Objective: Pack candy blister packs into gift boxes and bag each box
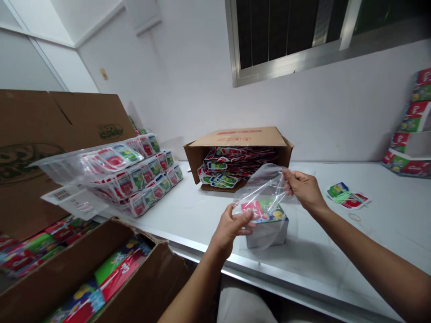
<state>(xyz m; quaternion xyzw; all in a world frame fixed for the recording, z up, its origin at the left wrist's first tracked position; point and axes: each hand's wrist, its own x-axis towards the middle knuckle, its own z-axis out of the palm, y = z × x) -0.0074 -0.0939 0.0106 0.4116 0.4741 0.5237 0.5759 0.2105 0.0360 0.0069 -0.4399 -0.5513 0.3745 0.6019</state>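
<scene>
A clear plastic bag is stretched between my two hands. My right hand pinches its upper right edge between thumb and fingers. My left hand has the bag's left side between thumb and fingers. Directly behind and below the bag, a small printed box with a red, green and yellow top stands on the white table. I cannot tell whether any part of the box is inside the bag.
An open carton full of flat printed pouches lies by the wall. Left are stacked clear packs and a large carton of printed boxes. At right lie loose pouches, a rubber band and stacked display boxes.
</scene>
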